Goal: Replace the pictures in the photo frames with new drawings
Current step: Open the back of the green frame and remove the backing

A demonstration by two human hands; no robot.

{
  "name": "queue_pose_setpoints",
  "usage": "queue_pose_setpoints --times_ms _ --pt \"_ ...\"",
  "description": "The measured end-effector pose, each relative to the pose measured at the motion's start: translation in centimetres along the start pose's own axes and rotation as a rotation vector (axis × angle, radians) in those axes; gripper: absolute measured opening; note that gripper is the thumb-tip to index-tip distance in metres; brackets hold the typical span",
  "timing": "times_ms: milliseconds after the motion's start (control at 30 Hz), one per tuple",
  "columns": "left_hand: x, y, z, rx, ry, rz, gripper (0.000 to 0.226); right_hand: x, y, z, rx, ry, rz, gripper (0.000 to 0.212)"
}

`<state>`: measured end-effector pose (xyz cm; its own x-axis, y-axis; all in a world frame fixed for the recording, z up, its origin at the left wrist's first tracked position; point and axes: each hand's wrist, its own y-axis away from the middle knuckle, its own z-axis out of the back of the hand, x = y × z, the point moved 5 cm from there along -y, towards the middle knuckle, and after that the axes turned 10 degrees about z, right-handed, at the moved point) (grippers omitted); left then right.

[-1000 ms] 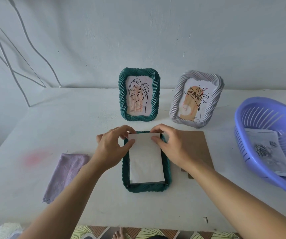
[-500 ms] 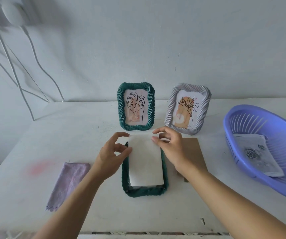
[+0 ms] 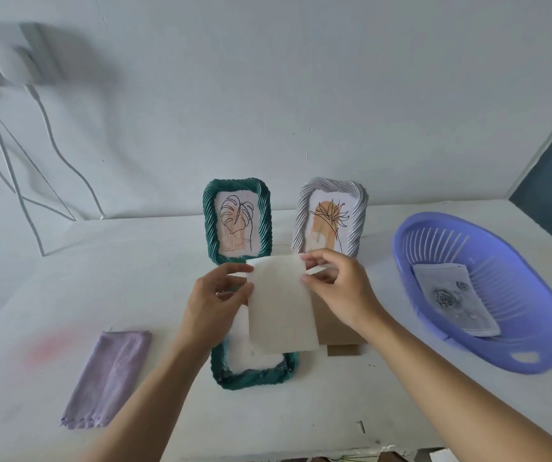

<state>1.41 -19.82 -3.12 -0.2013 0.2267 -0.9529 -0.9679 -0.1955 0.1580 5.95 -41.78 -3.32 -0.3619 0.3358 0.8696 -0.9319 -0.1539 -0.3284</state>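
A dark green frame (image 3: 254, 375) lies face down on the white table (image 3: 168, 261), its back open. Above it I hold a white sheet of paper (image 3: 281, 305), blank side towards me, lifted and tilted. My left hand (image 3: 216, 301) pinches its upper left edge and my right hand (image 3: 337, 288) pinches its upper right edge. Behind stand a green frame (image 3: 238, 221) with a leaf drawing and a pale lilac frame (image 3: 331, 218) with an orange plant drawing. A brown backing board (image 3: 334, 331) lies right of the flat frame, partly hidden by the sheet.
A blue plastic basket (image 3: 481, 295) at the right holds a sheet with a rose drawing (image 3: 451, 298). A lilac cloth (image 3: 108, 371) lies at the front left. White cables (image 3: 48, 128) hang on the wall at the left. The table's front edge is close.
The white sheet has come up out of the flat green frame; both hands have risen with it. The view has tilted upward, showing more wall.
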Motion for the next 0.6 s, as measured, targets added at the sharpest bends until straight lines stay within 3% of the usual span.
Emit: queue_pose_setpoints --times_ms 133,400,600 --pt "0.1 -0.1 -2.6 0.023 -0.004 0.014 0.025 -0.3 1.5 2.3 0.050 0.106 0.054 0.030" --pt "-0.1 -0.6 -8.1 0.065 0.007 0.044 0.027 0.4 2.8 9.1 -0.017 0.623 0.322 0.025" --pt "-1.5 -0.7 -11.6 0.121 0.069 0.021 0.027 -1.7 4.4 12.4 -0.014 0.823 0.218 0.033"
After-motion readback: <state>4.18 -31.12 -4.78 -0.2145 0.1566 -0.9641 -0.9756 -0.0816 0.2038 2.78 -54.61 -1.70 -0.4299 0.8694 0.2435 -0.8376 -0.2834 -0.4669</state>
